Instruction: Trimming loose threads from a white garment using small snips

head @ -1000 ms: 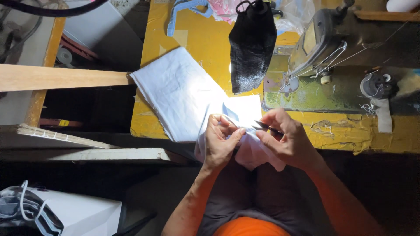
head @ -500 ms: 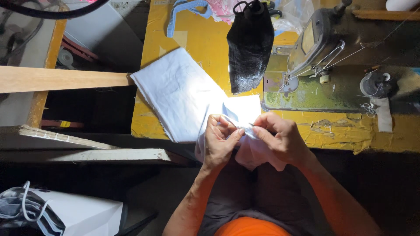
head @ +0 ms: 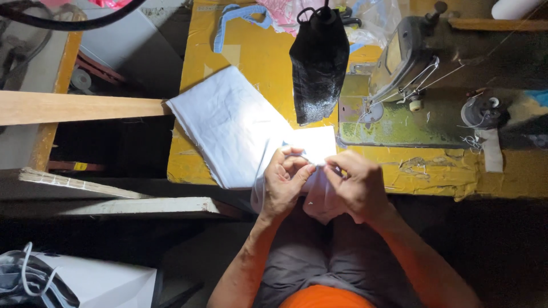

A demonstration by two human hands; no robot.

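Observation:
At the near edge of the yellow table (head: 257,51), my left hand (head: 287,181) and my right hand (head: 357,185) meet over a small piece of white cloth (head: 318,145). Both pinch the cloth between fingertips, thumbs nearly touching. The cloth hangs down below my hands over my lap. A small dark tool was in my right hand a second ago; now I cannot make it out. A larger folded white cloth (head: 225,122) lies on the table just left of my hands.
A sewing machine (head: 408,74) stands on the table to the right, with a black bag (head: 318,60) hanging in front of it. Blue and pink fabric (head: 268,11) lies at the far edge. A wooden plank (head: 74,107) juts in from the left. A white bag (head: 85,282) sits on the floor.
My right hand has moved left and closed in on the left hand. The small dark tool seen in it earlier is hidden now.

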